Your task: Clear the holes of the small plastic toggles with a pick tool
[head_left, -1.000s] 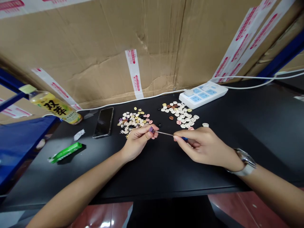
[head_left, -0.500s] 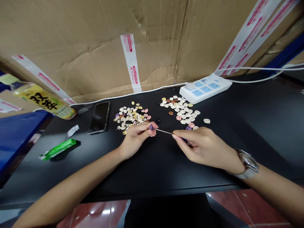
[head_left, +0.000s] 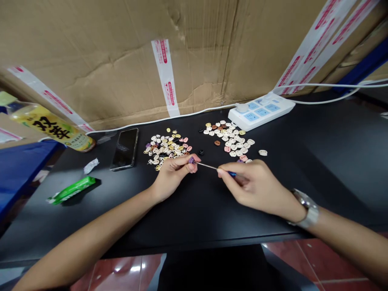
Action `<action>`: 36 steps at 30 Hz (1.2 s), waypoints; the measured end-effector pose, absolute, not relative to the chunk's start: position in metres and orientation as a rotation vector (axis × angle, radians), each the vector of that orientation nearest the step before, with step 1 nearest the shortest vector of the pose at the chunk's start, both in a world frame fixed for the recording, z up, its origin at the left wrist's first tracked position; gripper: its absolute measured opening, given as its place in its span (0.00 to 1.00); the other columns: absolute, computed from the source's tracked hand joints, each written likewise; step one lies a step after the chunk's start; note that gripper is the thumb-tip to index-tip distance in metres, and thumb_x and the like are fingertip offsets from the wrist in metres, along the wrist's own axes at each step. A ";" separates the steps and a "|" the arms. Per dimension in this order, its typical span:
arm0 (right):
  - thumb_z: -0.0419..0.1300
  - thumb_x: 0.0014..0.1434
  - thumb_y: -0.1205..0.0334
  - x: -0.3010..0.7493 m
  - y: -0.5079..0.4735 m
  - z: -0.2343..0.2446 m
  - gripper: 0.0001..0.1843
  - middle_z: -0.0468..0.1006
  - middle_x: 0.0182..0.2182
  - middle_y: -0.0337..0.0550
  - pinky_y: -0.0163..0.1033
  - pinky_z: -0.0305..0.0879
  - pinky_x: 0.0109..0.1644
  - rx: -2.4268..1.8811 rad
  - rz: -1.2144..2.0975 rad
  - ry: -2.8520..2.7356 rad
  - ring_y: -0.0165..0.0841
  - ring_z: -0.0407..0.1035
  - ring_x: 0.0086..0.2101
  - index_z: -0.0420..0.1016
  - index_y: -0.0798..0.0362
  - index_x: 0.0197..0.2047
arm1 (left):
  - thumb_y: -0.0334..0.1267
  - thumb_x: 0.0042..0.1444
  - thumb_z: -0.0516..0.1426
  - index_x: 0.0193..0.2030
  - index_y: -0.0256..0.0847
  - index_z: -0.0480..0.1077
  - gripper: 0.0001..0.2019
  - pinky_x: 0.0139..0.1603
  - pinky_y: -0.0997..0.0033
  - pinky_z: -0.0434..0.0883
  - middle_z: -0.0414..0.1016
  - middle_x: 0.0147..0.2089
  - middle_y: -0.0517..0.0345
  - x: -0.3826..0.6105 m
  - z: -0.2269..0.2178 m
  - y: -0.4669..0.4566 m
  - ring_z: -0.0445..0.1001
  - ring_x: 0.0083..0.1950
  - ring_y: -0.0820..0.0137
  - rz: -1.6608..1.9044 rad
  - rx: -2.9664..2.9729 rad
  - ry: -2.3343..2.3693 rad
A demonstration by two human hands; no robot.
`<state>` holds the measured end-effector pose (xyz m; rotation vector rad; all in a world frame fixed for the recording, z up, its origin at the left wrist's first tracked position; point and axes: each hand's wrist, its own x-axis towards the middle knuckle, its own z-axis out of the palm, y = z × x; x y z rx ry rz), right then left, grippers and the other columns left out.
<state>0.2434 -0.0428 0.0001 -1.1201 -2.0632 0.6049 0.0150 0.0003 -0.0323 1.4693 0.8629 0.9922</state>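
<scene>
Nearest, two bare forearms reach over a matte black tabletop [head_left: 178, 226]; a silver wristwatch [head_left: 307, 208] circles the right wrist. The right hand [head_left: 259, 186] pinches a slim metal-shafted tool with a blue handle [head_left: 207, 165], fingers closed around the handle end. The left hand [head_left: 171, 176] holds a small purple piece [head_left: 191, 160] between thumb and fingertips, above the table. The tool's long axis runs leftward and slightly away, its tip at the piece; whether it goes inside cannot be told. The left fingers are on the piece, the right ones apart from it by the exposed shaft.

To the left lies a shiny green wrapper [head_left: 74, 190], its pale lettering unreadable. Beyond the hands are two clusters of small oval pieces, mostly cream: a left cluster [head_left: 172, 148] and a right cluster [head_left: 239, 145]. Left of these lie a black smartphone [head_left: 125, 148] and a tilted yellow-labelled plastic bottle [head_left: 54, 127] reading "双萃". Behind stands brown cardboard [head_left: 127, 85] with white tape [head_left: 165, 76], its red print too small to read.
</scene>
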 end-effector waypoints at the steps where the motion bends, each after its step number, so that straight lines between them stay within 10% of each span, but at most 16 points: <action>1: 0.56 0.65 0.64 0.240 -0.046 0.000 0.12 0.58 0.13 0.30 0.31 0.48 0.19 -1.130 0.534 -2.064 0.21 0.52 0.13 0.78 0.56 0.32 | 0.42 0.60 0.62 0.39 0.38 0.77 0.09 0.40 0.69 0.62 0.68 0.28 0.60 0.015 -0.032 0.001 0.64 0.33 0.72 0.999 1.475 0.878; 16: 0.51 0.60 0.81 0.238 -0.050 0.001 0.14 0.69 0.16 0.41 0.37 0.54 0.17 -0.747 -0.804 -2.515 0.30 0.62 0.14 0.79 0.68 0.39 | 0.46 0.58 0.62 0.38 0.36 0.77 0.13 0.37 0.69 0.66 0.70 0.27 0.59 0.016 -0.023 0.000 0.66 0.31 0.71 0.984 1.600 0.996; 26: 0.54 0.66 0.59 0.233 -0.038 -0.002 0.19 0.59 0.13 0.31 0.31 0.44 0.15 -1.227 0.824 -1.928 0.22 0.50 0.13 0.76 0.56 0.27 | 0.43 0.59 0.62 0.37 0.37 0.76 0.10 0.37 0.70 0.66 0.69 0.26 0.60 0.016 -0.024 0.000 0.66 0.30 0.72 0.991 1.586 0.977; 33: 0.51 0.63 0.77 0.235 -0.045 -0.014 0.13 0.69 0.15 0.39 0.36 0.52 0.19 -0.790 -0.583 -2.402 0.28 0.61 0.15 0.78 0.64 0.39 | 0.44 0.59 0.62 0.38 0.37 0.78 0.11 0.38 0.70 0.68 0.70 0.28 0.59 0.014 -0.030 0.001 0.66 0.31 0.72 1.037 1.556 0.976; 36: 0.51 0.65 0.75 0.232 -0.045 -0.013 0.14 0.69 0.15 0.38 0.35 0.51 0.18 -0.859 -0.470 -2.409 0.27 0.60 0.15 0.78 0.63 0.37 | 0.43 0.59 0.62 0.38 0.37 0.78 0.11 0.39 0.69 0.67 0.69 0.28 0.59 0.014 -0.033 0.001 0.66 0.32 0.72 1.048 1.538 0.975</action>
